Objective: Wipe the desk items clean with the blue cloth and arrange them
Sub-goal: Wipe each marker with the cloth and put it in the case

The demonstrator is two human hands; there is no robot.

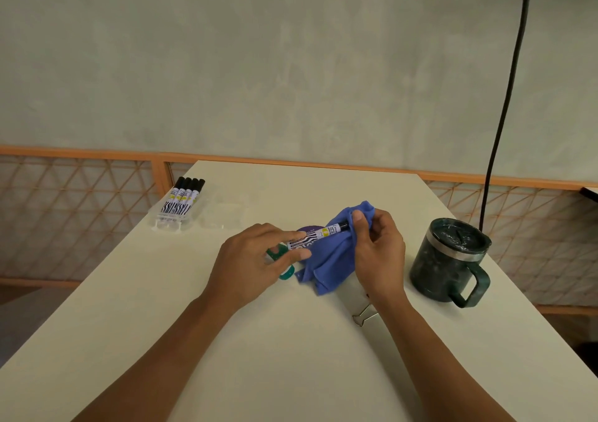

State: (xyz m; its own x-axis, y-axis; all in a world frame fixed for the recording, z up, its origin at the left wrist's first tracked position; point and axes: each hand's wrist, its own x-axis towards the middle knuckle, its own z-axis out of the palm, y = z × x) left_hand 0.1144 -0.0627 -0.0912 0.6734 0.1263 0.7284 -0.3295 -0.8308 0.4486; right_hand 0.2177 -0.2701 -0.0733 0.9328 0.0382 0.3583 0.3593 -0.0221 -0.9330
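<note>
Pale cream tabletop is filling the near view, sitting before a grey-green plaster wall and an orange lattice railing, with one black cable hanging at far right. Four black-capped white markers are lying side by side in one clear plastic case at far left. A fifth matching marker is sitting mid-table: the left hand is pinching its barrel, while the right hand is gripping one crumpled blue cloth around its capped end. One dark green lidded mug is standing at right, and one metal binder clip is lying beside the right forearm.
</note>
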